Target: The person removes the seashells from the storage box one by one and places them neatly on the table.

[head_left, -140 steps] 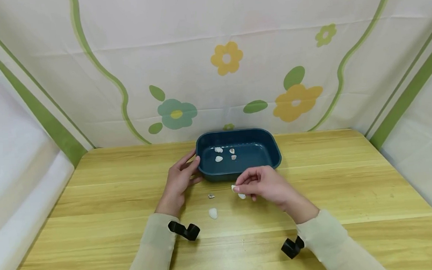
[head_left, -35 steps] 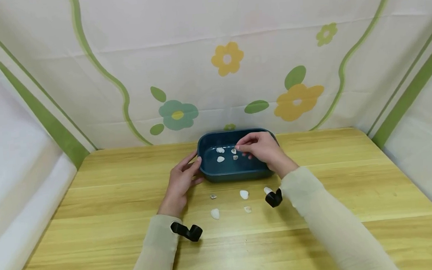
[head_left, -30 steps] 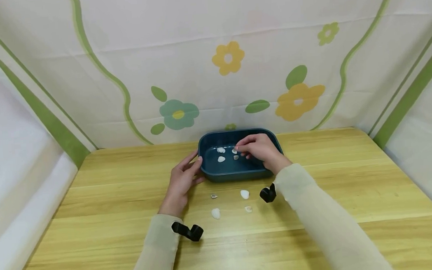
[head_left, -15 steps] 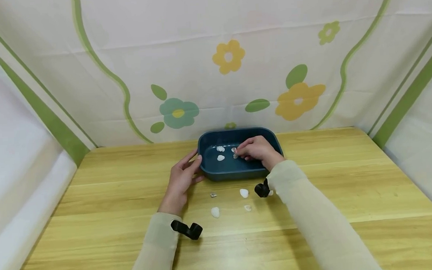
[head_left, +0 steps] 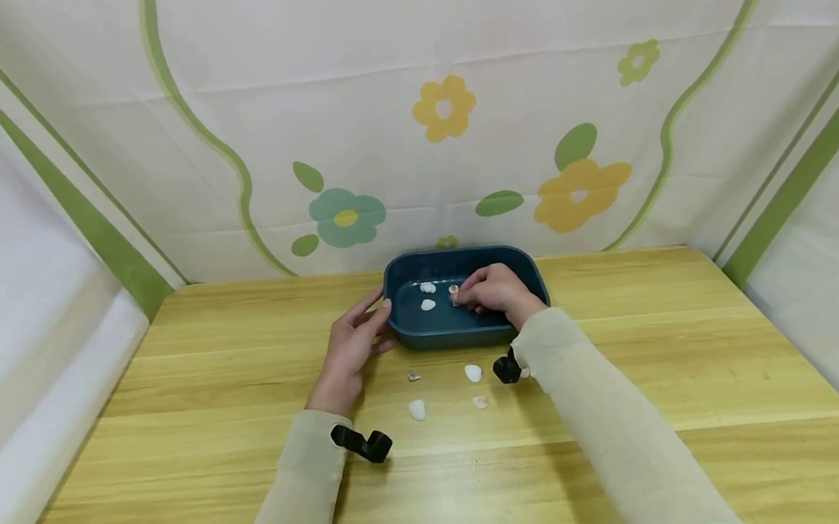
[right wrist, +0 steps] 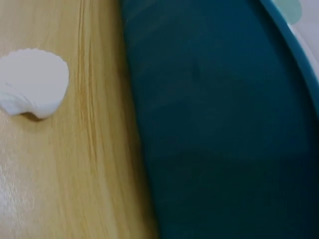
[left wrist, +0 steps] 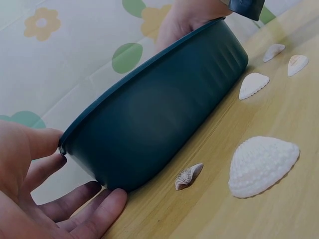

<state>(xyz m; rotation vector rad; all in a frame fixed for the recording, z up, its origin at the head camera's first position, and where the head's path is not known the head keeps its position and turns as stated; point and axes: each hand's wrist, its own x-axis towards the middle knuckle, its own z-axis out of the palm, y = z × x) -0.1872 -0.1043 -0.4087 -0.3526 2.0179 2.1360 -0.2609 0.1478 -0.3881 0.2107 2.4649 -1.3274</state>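
Observation:
A dark blue-green rectangular basin (head_left: 460, 340) stands on the table by the curtain. My left hand (head_left: 352, 346) holds its left end, thumb (left wrist: 45, 142) at the rim and lower fingers against the wall near the base. My right hand (head_left: 496, 289) reaches inside, thumb and fingertips pinched together low over the floor at a small shell, which they mostly hide. Just behind the fingertips lies a small brownish shell (head_left: 453, 289). Two spots of white shell, a rear shell (head_left: 427, 288) and a front shell (head_left: 428, 305), lie further left in the basin.
Several shells lie on the wooden table (head_left: 221, 434) before the basin: a small ridged shell (left wrist: 189, 177), a large white shell (left wrist: 264, 167), another white shell (head_left: 473, 373), a pale shell (head_left: 480, 402) and one partly behind the right wrist camera (head_left: 507, 369). A flowered curtain (head_left: 237, 105) rises behind.
Since the oldest frame, my right hand has gone from the table in front into the basin, and more shells show on the table. Lately its fingertips moved from the rear small shell to the front one.

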